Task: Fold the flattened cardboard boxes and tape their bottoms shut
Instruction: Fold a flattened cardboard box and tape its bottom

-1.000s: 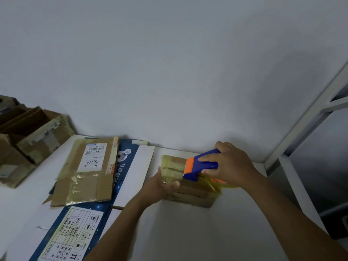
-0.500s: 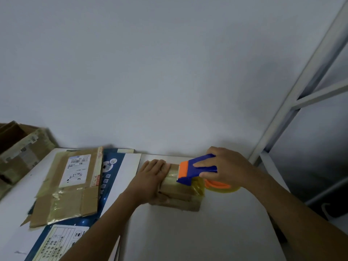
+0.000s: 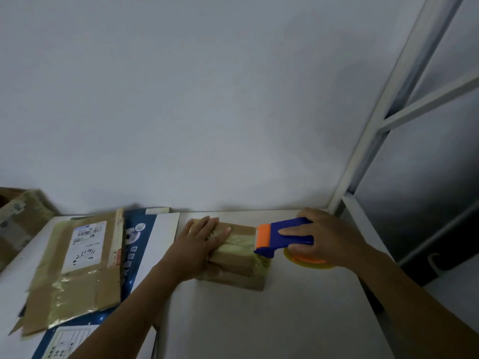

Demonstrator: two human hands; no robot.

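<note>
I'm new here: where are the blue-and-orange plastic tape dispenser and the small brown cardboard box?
blue-and-orange plastic tape dispenser [image 3: 287, 224]: head view, blue handle.
small brown cardboard box [image 3: 242, 240]: head view, taped top face.

Matt brown cardboard on the small folded box [image 3: 234, 260] shines under glossy yellowish tape, the blue-and-orange tape dispenser [image 3: 283, 235] looks smooth plastic, and the white tabletop [image 3: 272, 322] reads smooth and matt.

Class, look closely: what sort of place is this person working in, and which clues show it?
Probably a packing or mailroom workspace: a labelled flattened carton lies to the left, the right hand grips a tape dispenser, and a metal rack stands alongside.
</note>
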